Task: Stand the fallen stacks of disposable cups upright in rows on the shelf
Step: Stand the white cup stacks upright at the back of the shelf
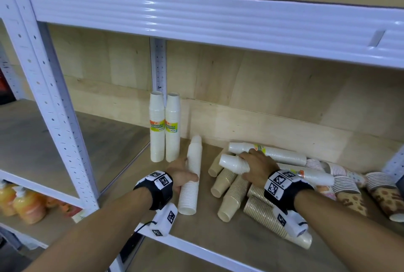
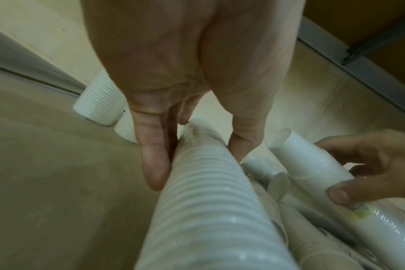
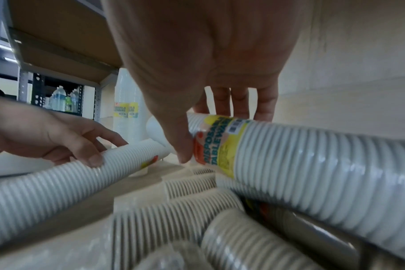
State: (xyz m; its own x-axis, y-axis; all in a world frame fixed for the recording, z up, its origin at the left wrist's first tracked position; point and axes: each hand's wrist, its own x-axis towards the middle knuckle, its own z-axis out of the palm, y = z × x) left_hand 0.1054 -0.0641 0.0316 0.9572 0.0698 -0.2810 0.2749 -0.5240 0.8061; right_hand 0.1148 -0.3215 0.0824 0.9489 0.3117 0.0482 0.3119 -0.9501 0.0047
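Two white cup stacks with yellow labels stand upright side by side at the back of the wooden shelf. My left hand grips a long white cup stack that lies on the shelf, fingers on one side and thumb on the other. My right hand grips another fallen white stack with a yellow and orange label, lying on top of the pile. Beige cup stacks lie under it.
More fallen stacks, white, striped and brown patterned, are heaped to the right against the back panel. A white metal upright stands at the left and a shelf beam runs overhead. Orange bottles sit on the lower shelf.
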